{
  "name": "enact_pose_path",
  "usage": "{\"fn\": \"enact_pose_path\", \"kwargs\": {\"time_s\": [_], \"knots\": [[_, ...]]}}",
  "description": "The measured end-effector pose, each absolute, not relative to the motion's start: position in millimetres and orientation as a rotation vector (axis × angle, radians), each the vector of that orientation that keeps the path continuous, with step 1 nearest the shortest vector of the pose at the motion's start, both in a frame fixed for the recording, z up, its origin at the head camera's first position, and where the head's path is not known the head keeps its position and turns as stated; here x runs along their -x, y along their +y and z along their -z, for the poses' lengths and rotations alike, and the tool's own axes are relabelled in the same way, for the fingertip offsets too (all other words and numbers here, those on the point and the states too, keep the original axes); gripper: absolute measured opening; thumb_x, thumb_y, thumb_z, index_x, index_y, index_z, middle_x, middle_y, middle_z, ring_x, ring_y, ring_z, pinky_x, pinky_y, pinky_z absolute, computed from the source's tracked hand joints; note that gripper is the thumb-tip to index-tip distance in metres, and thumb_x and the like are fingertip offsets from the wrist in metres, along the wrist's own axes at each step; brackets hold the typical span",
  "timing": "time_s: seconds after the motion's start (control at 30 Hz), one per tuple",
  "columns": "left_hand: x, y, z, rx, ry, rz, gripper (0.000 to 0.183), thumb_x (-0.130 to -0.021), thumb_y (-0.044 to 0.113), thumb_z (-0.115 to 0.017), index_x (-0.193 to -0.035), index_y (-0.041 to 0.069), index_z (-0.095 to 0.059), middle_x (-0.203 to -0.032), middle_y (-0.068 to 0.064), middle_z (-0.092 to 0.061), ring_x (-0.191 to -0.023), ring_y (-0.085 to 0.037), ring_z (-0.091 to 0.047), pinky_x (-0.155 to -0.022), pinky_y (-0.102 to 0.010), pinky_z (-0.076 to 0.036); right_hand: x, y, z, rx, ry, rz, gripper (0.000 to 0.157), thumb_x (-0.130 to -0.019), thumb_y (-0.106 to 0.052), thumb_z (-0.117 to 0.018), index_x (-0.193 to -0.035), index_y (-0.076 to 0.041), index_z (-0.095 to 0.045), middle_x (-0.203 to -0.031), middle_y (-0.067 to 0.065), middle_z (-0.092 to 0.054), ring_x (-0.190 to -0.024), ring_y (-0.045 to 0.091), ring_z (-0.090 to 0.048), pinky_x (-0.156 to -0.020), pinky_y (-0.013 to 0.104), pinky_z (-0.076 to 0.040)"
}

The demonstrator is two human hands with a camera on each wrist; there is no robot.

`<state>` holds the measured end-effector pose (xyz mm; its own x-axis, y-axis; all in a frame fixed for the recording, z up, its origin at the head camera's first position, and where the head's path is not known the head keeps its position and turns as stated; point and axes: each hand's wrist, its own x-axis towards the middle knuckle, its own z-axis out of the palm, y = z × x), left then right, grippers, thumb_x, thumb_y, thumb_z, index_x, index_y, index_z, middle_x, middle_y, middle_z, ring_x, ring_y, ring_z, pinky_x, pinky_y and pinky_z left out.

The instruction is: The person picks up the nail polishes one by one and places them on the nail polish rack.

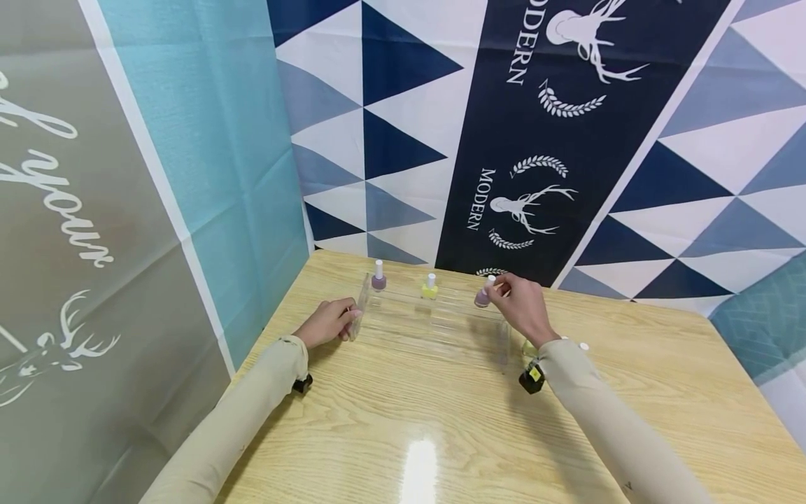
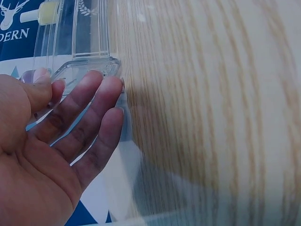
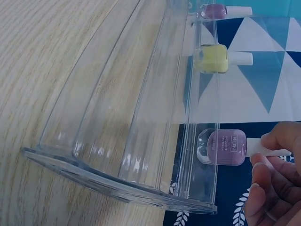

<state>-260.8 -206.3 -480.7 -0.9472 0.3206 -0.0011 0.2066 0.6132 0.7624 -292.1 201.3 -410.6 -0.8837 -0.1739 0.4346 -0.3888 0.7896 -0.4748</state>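
A clear stepped display rack [image 1: 403, 334] stands on the wooden table. My right hand [image 1: 521, 302] pinches the white cap of a mauve nail polish bottle [image 3: 230, 147], which is upright at the right end of the rack's top tier. Along that same tier stand a yellow nail polish bottle [image 1: 429, 290] in the middle and a purple nail polish bottle [image 1: 378, 281] at the left end. My left hand [image 1: 330, 320] touches the rack's left end panel, its fingers [image 2: 89, 122] loosely extended against the edge in the left wrist view.
Partly hidden behind my right forearm, a yellowish bottle [image 1: 529, 348] and a white cap [image 1: 583, 346] show on the table [image 1: 352, 434] to the right of the rack. A patterned cloth backdrop [image 1: 403, 140] rises behind the table, with another cloth [image 1: 245, 161] along the left.
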Motion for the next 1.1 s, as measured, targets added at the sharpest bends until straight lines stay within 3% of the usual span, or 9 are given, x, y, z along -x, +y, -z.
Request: {"fn": "enact_pose_path", "kwargs": {"time_s": [1.1], "knots": [[258.9, -207.3, 478.7, -0.473, 2.688, -1.252, 0.026, -0.11, 0.024, -0.051, -0.094, 0.005, -0.06, -0.075, -0.007, -0.062, -0.064, -0.019, -0.067, -0.062, -0.031, -0.057, 291.7, 200.0, 407.4, -0.445, -2.711, -0.76, 0.023, -0.095, -0.022, -0.072, -0.1, 0.0, -0.075, -0.081, 0.008, -0.071, -0.073, 0.025, -0.059, -0.067, 0.037, -0.044]]}}
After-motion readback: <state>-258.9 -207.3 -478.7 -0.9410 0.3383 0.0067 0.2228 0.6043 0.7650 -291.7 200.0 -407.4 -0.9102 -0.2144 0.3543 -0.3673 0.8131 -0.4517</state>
